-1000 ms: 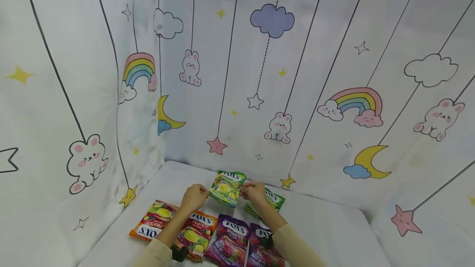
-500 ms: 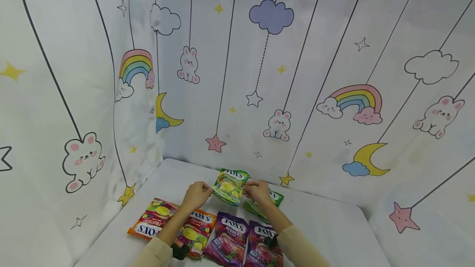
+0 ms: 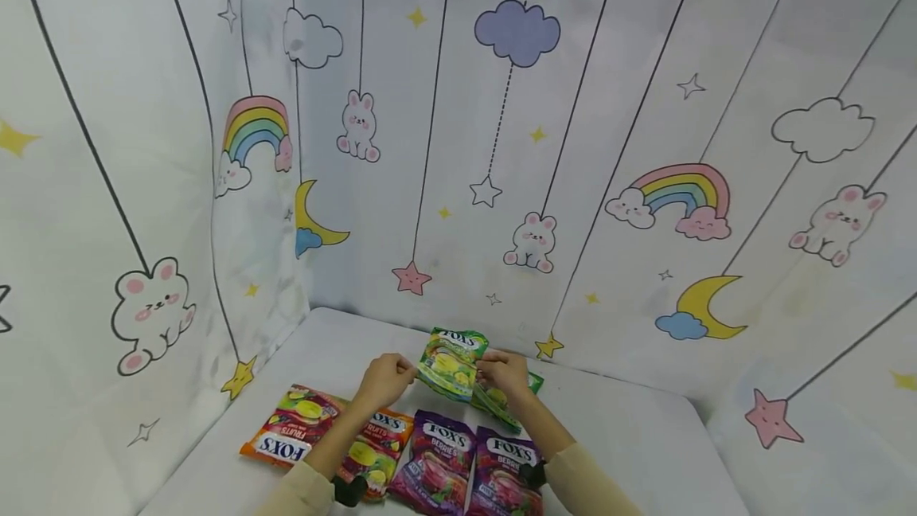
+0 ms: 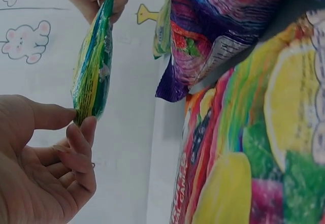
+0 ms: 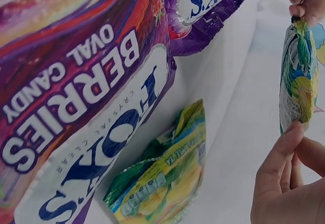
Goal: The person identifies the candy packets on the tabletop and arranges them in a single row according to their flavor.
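A green FOX'S candy bag (image 3: 453,365) is held up above the back of the table, its printed front toward the head camera. My left hand (image 3: 387,379) pinches its left edge between thumb and fingers, which the left wrist view shows closely at the bag's edge (image 4: 94,76). At the opposite edge, my right hand (image 3: 505,373) pinches the bag, also seen in the right wrist view with the bag (image 5: 296,82) edge-on. A second green candy bag (image 3: 496,406) lies behind my right hand, partly hidden by the hand and the held bag.
Two orange-red FOX'S fruits bags (image 3: 297,423) lie front left, partly under my left forearm. Two purple berries bags (image 3: 435,464) lie beside them at the front middle. White cloth walls (image 3: 401,205) with printed bunnies and rainbows enclose the white table (image 3: 630,436).
The held green bag has shifted a little to the right with both hands, and it covers more of the second green bag. The other bags stay in place; the head view has turned slightly.
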Demonstrator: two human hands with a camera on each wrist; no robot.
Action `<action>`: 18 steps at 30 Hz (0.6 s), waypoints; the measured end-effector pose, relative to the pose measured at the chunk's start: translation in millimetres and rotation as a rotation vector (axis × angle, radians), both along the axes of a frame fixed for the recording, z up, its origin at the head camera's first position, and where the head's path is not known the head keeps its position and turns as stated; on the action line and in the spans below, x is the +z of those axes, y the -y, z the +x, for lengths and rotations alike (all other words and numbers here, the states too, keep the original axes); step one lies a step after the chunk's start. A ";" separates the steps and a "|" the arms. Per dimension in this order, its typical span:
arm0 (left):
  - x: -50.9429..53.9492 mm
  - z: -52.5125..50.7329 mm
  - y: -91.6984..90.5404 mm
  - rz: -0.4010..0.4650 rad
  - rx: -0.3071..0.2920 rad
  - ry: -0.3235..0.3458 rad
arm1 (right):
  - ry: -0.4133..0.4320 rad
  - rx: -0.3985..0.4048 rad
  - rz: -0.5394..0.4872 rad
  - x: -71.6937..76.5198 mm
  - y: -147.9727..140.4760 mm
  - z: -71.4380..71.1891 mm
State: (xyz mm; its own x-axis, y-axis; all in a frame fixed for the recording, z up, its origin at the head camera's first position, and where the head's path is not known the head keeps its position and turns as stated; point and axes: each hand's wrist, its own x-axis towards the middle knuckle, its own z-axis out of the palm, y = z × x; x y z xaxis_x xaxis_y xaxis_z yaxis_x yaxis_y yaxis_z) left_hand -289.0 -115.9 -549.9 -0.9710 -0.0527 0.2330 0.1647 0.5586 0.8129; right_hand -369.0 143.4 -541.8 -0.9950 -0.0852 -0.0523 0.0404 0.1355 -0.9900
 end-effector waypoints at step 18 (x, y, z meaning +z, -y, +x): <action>6.8 3.4 -19.7 -0.004 -0.068 -0.026 | -0.011 -0.005 -0.011 4.8 -26.7 8.2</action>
State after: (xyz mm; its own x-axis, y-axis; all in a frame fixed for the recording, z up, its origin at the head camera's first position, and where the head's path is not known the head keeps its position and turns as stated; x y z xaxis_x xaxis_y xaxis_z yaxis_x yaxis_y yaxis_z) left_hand -285.6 -96.2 -543.1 -0.9659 0.0139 0.2584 0.2234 0.5490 0.8054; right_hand -360.9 170.1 -537.1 -0.9959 -0.0811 -0.0408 0.0305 0.1246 -0.9917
